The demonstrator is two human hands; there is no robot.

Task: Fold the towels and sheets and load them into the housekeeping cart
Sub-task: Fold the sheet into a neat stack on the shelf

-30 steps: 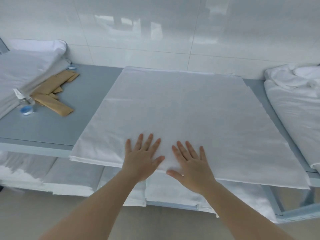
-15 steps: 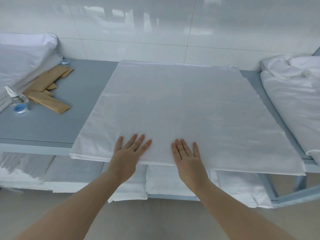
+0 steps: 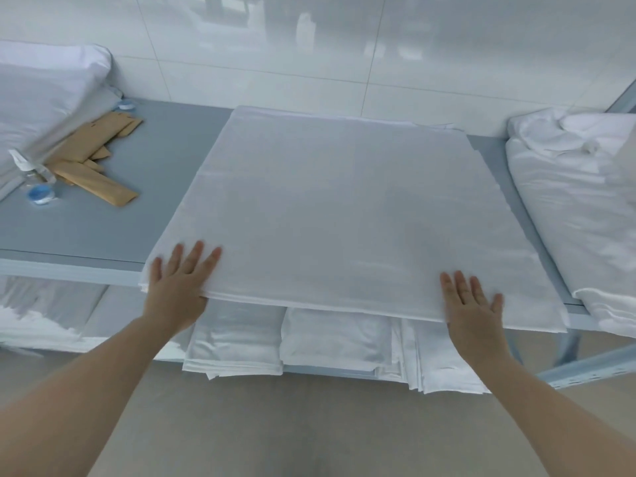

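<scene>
White glossy tiles filled the top of the frame, and below them the grey shelf (image 3: 103, 225) carried the folded sheet (image 3: 344, 215) in the centre. Your left hand (image 3: 179, 284) lay flat with fingers spread on its lower left corner, your right hand (image 3: 471, 304) flat and spread near its lower right corner (neither gripped anything). Brown paper packets (image 3: 93, 160) lay at the upper left, and more folded linen (image 3: 330, 339) sat on the lower shelf.
</scene>
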